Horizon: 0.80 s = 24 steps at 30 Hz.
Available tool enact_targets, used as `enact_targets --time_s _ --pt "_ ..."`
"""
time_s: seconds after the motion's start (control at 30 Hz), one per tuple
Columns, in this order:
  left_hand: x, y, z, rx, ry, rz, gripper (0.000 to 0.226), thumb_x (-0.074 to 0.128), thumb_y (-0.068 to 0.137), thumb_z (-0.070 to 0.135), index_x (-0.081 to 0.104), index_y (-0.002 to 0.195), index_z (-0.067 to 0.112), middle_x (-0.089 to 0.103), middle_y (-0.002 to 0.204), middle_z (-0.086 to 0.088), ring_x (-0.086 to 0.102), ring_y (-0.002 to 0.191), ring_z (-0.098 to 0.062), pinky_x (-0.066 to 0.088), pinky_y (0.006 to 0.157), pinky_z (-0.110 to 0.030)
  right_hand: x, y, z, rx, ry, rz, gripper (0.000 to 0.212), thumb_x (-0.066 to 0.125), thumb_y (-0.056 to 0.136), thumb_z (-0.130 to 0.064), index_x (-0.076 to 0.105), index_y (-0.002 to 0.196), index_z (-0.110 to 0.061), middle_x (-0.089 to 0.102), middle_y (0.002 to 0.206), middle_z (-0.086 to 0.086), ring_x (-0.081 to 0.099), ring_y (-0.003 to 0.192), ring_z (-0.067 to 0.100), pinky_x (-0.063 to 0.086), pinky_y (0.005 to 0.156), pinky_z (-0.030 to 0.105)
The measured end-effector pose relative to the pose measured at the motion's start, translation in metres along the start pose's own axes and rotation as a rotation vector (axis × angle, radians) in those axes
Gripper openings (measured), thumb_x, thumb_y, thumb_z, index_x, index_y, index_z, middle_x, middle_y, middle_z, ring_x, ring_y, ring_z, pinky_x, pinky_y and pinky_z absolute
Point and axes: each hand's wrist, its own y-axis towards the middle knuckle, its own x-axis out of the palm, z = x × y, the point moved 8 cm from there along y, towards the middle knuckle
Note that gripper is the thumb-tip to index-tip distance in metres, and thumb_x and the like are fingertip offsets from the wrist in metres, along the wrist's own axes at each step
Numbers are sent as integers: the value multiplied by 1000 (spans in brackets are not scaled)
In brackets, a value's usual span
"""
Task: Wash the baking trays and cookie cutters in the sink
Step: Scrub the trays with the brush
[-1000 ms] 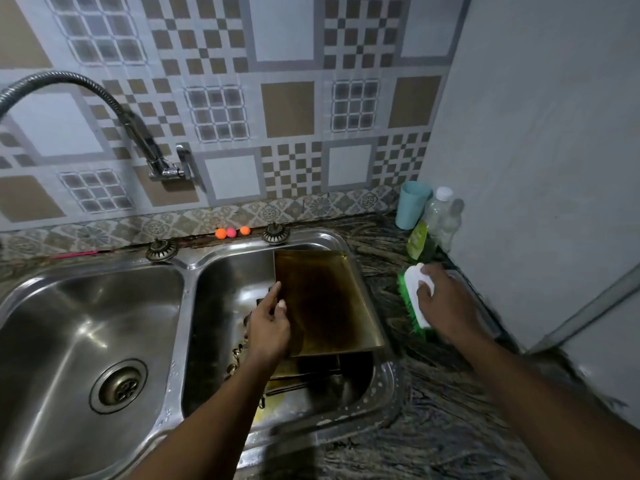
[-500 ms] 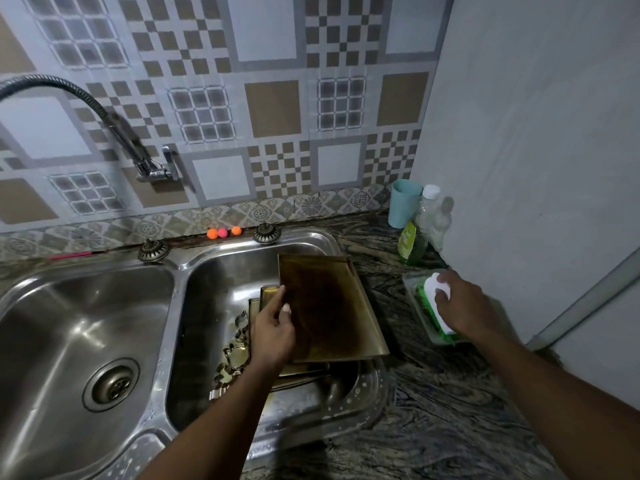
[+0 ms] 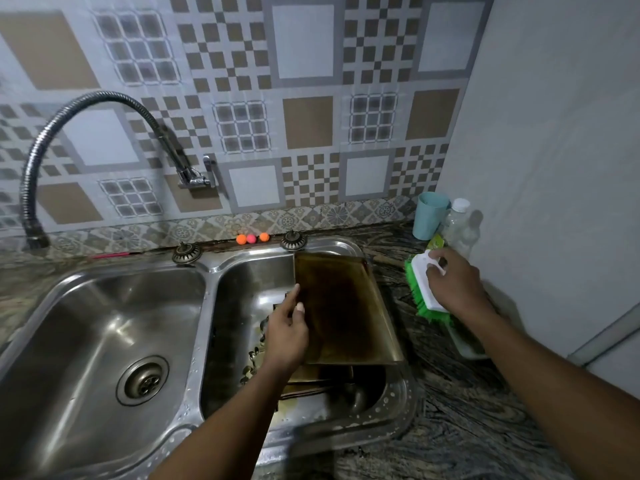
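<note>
Leaning over the right basin of the sink point(image 3: 391, 410): one dark brown tray point(image 3: 346, 306), far end near the sink's back rim, near end raised above the basin. Left hand point(image 3: 285, 336) grips the tray's left edge, with the thumb on the upper face and the index finger straight along the edge. Its other fingers are hidden beneath.

More trays point(image 3: 318, 379) lie in the same basin under it. Cutters point(image 3: 251, 362) lie on that basin's floor, dim and small.

Right hand point(image 3: 457, 285) is right of the sink, fingers curled round the white back of a brush point(image 3: 424, 282), whose green bristles face the sink. A clear dish point(image 3: 467, 344) lies under the brush; contact cannot be told.

Cup point(image 3: 429, 216) and bottle point(image 3: 457, 220) stand beyond the sink's far right corner. Three balls point(image 3: 251, 239) sit behind its back rim. Hose point(image 3: 104, 98) arcs over the wall behind the sink, nozzle behind the left basin.
</note>
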Motion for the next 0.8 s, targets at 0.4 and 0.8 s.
enact_targets --time_s 0.4,0.8 --pt "-90 -10 15 168 97 93 45 47 106 14 52 146 34 57 115 46 51 116 23 42 108 -16 137 -68 -168 -277 62 -49 38 54 91 -30 67 127 -29 68 127 3 63 114 25 53 94 34" --pt "-148 -2 9 237 113 158 47 48 104 13 52 143 39 59 123 41 58 119 11 47 102 -14 175 -78 -187 -43 136 -29 33 55 95 -26 69 125 -25 71 118 14 65 107 33 50 85 30"
